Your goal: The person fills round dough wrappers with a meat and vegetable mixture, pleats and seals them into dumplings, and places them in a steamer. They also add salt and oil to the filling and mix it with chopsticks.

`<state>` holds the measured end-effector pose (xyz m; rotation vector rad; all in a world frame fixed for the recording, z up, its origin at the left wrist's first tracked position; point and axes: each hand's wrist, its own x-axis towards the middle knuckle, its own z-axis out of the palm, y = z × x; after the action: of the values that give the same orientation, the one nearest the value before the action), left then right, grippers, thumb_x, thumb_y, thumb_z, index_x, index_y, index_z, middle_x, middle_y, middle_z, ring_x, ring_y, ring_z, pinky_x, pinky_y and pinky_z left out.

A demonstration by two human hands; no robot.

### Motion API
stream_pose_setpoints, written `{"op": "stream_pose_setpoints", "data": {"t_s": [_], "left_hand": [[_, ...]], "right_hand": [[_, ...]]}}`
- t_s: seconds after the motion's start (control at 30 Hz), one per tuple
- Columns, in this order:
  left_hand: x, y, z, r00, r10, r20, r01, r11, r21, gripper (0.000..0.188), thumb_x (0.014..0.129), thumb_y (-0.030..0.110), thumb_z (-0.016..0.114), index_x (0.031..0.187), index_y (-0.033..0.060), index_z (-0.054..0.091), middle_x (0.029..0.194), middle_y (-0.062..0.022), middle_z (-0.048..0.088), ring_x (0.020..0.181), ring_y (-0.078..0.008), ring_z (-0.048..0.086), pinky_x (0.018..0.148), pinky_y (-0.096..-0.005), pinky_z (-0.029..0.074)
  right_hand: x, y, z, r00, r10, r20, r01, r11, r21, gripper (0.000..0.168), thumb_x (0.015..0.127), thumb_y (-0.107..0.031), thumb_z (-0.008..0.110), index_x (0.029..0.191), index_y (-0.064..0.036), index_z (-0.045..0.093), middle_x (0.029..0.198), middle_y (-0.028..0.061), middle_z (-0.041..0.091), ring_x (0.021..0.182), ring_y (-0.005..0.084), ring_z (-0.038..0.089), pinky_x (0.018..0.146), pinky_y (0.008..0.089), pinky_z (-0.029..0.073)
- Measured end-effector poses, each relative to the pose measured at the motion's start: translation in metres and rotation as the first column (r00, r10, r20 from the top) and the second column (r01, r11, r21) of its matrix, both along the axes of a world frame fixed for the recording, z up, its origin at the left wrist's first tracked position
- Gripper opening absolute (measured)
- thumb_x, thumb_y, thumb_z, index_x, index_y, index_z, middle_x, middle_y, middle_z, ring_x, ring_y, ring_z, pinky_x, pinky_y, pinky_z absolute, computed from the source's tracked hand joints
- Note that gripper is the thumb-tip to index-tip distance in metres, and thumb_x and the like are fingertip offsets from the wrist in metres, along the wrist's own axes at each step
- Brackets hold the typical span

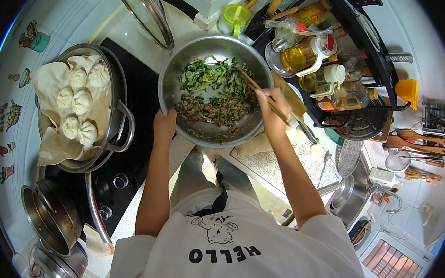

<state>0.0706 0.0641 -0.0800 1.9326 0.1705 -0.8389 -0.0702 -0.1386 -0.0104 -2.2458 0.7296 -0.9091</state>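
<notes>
A large steel mixing bowl (218, 138) stands in front of me. Chopped green leaves (202, 76) lie in its far part and a minced meat mixture (211, 112) in its near part. My left hand (165, 128) grips the bowl's left rim. My right hand (274, 104), slightly blurred, is closed on wooden chopsticks (250, 82), whose tips reach into the greens at the bowl's right. To the left, a steel steamer pot (117, 88) is lined with cloth (48, 83) and bears several pleated buns (81, 101).
A glass lid (152, 20) leans behind the bowl. Oil bottles (298, 58) crowd a black rack at right. A patterned mat (262, 161) lies near my right forearm. An empty pot (54, 220) stands lower left by the black stove (136, 67); a sink (356, 191) is lower right.
</notes>
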Motion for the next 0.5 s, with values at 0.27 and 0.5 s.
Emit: {"op": "stream_pose_setpoints", "data": {"t_s": [0.27,0.5], "left_hand": [[0.002,0.001,-0.004,0.998,0.039,-0.053,-0.04,0.999,-0.021,0.034,0.078,0.015,0.046,0.108,-0.0019,0.049,0.084,-0.0111,0.053,0.073,-0.02,0.049,0.069,-0.033,0.039],[0.003,-0.004,0.007,0.991,0.021,-0.13,-0.021,1.0,-0.005,0.034,0.078,0.016,0.046,0.108,-0.0006,0.05,0.084,-0.0108,0.053,0.074,-0.0214,0.049,0.071,-0.0335,0.04]], "right_hand": [[0.008,0.051,-0.01,0.877,0.479,-0.028,-0.478,0.878,0.024,0.017,0.072,-0.008,0.066,0.07,-0.004,0.049,0.064,0.0129,0.054,0.052,0.0258,0.054,0.047,0.0314,0.043],[0.006,0.038,-0.017,0.908,0.419,-0.03,-0.414,0.904,0.106,0.009,0.073,-0.005,0.063,0.072,-0.003,0.054,0.066,0.0115,0.058,0.052,0.0215,0.056,0.046,0.0295,0.045]]}}
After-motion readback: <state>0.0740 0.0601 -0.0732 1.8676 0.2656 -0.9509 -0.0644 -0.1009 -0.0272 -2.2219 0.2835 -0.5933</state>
